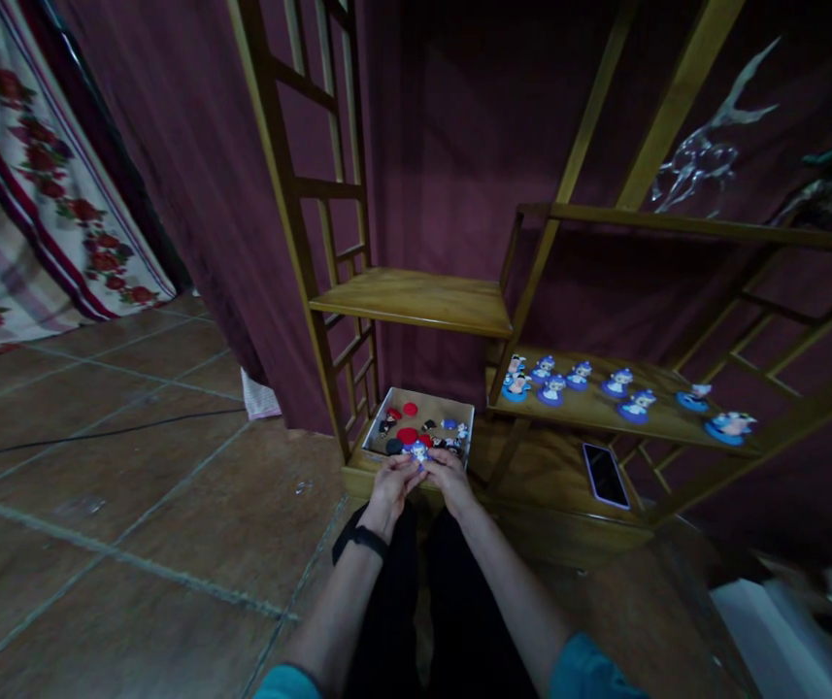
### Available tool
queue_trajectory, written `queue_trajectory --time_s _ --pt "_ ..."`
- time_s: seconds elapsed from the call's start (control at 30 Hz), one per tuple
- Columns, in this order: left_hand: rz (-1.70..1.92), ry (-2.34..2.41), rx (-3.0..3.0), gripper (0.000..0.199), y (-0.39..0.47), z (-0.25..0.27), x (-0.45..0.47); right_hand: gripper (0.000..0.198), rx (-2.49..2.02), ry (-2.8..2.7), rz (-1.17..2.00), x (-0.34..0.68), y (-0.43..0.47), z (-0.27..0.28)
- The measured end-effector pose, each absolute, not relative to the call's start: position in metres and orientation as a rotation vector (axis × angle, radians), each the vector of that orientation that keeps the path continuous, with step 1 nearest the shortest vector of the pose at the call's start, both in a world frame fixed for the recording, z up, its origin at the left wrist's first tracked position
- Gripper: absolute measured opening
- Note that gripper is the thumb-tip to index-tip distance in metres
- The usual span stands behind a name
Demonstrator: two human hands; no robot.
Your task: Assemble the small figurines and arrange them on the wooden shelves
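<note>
A small white and purple-blue figurine (419, 453) is held between my two hands, just over the near edge of an open box. My left hand (395, 482) grips it from the left, and my right hand (449, 476) has its fingers closed on its right side. Behind them the shallow box (430, 399) holds red, black and purple pieces and several small figures. Some of its contents are hidden by my hands. On the shelf to the right stand several similar figurines on purple bases (552, 390) and several on blue bases (728, 427).
A wooden display shelf (416, 296) surrounds the box, with upright lattice sides. A phone (606, 475) lies on the lower right board. A clear deer ornament (699, 160) stands high on the right. A dark cable (95, 434) crosses the tiled floor at left.
</note>
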State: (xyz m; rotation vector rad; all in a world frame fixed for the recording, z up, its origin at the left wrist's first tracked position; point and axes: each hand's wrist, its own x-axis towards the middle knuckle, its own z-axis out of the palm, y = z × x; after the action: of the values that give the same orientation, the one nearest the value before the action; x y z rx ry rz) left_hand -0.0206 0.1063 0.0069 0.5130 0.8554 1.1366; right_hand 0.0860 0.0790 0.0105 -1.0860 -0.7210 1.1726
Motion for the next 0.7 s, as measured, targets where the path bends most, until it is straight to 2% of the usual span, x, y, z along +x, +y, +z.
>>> queue_trajectory --time_s 0.17,0.33,0.7 --pt "1.157 0.854 0.539 0.024 0.105 0.006 -0.016 0.029 -1.041 -0.733 1.22 0.089 0.081 0.004" --pt "1.195 0.748 0.622 0.041 0.099 0.009 -0.016 0.028 -1.059 -0.881 1.044 0.094 0.078 0.005" --pt "1.198 0.659 0.727 0.033 0.088 0.014 -0.026 0.025 -1.106 -1.144 0.736 0.085 0.058 0.014"
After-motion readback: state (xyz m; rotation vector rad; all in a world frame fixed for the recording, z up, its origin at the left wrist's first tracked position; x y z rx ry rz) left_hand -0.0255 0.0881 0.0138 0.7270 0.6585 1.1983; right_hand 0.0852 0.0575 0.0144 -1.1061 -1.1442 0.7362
